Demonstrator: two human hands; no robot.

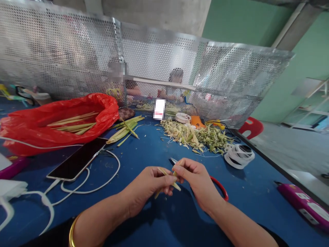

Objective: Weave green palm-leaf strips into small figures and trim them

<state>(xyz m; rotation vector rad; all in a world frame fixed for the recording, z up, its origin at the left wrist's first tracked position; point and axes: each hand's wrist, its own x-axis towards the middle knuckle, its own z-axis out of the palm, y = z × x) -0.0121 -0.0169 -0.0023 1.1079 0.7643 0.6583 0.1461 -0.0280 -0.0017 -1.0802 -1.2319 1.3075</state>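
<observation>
My left hand [154,183] pinches a pale yellow-green plant strip [177,186], which crosses between thumb and fingers. Close beside it, my right hand [192,178] has thumb and fingertips closed on a thin piece of the same plant strip. The two hands meet over the blue table near its front middle. Partly hidden under my right hand lie scissors with red handles [221,188]; their blade tip shows past my fingers. Beyond the hands is a heap of pale and green plant scraps [195,137]. Longer plant stalks [125,129] rest at the left of that heap.
A red plastic bag [102,106] with long stalks inside stands at the left. Before it lie a phone [79,159] and a white cable [119,164]. At the right are a white tape roll [239,156] and a purple device [303,204]. A perforated metal screen [154,51] closes the back.
</observation>
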